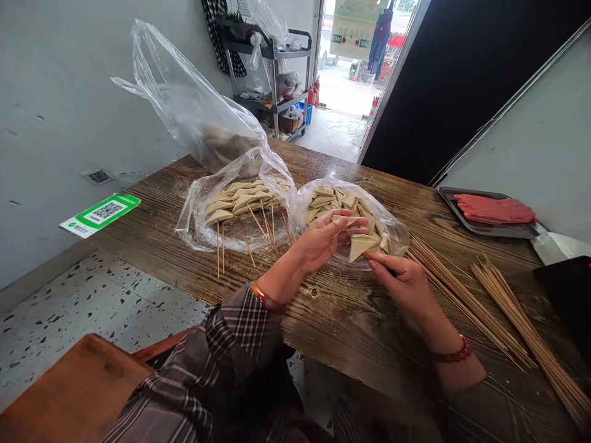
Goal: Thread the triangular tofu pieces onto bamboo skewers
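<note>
My left hand point(323, 241) is closed round a folded beige triangular piece point(345, 219) at the front of the right plastic bag point(392, 231). My right hand point(401, 278) pinches a thin wooden skewer whose tip carries another beige triangle point(362, 246). More beige pieces point(323, 200) fill this bag behind my hands. To the left, a second open plastic bag point(188, 224) holds skewered triangles point(249, 195), their sticks pointing toward me. Two bundles of bare skewers point(466, 295) point(526, 320) lie right of my right hand.
At the right back sits a dark tray point(498, 229) with red packs point(494, 208). A tall clear bag point(203, 117) stands at the table's back left. A green QR card point(104, 213) lies on the left corner. Beyond are a shelf cart point(274, 55) and a doorway.
</note>
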Demonstrator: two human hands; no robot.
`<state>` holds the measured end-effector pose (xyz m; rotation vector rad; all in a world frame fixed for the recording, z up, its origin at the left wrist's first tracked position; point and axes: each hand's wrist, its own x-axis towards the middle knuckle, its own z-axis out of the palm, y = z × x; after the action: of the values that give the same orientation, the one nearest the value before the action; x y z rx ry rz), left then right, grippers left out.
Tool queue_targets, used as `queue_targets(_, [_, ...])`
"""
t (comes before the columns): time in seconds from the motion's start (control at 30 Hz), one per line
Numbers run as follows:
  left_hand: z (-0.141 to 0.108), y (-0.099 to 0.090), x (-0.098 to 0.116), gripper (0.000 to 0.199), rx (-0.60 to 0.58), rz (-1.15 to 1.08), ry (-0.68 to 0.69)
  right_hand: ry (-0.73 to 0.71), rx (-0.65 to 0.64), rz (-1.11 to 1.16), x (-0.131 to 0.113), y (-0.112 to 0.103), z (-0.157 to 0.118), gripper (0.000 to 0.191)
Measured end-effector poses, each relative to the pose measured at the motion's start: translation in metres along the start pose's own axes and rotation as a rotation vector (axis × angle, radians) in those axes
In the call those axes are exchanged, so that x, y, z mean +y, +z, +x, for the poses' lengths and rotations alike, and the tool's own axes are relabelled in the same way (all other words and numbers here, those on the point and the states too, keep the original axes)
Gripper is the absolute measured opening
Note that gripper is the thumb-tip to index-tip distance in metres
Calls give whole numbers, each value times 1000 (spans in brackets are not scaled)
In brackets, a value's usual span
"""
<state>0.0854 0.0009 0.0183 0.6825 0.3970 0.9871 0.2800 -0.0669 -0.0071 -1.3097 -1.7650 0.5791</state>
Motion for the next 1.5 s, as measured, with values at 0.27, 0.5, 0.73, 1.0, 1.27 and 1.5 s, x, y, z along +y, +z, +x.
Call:
queue_targets(0.27, [-2, 2, -6, 33, -51, -15, 19, -4, 17, 16, -1, 5, -2, 27])
queue_targets(0.5, [-1, 0, -8, 19, -85, 17, 28, -34, 26, -19, 2, 6, -2, 24])
queue_targets(0.73, [-1, -1, -6, 16, -70, 40, 33, -67, 29, -31, -2, 3, -1, 23])
queue_targets(1.0, [0, 0, -3, 14, -45, 42, 67, -70, -5, -30, -2, -1, -1, 25])
queue_targets(1.27, [-1, 0, -1, 13, -47, 87, 67, -69, 0, -51, -2, -3, -1, 24])
queue_targets(1.5, [-2, 1, -6, 17, -57, 99, 38, -72, 14, -60, 0, 2, -1, 24])
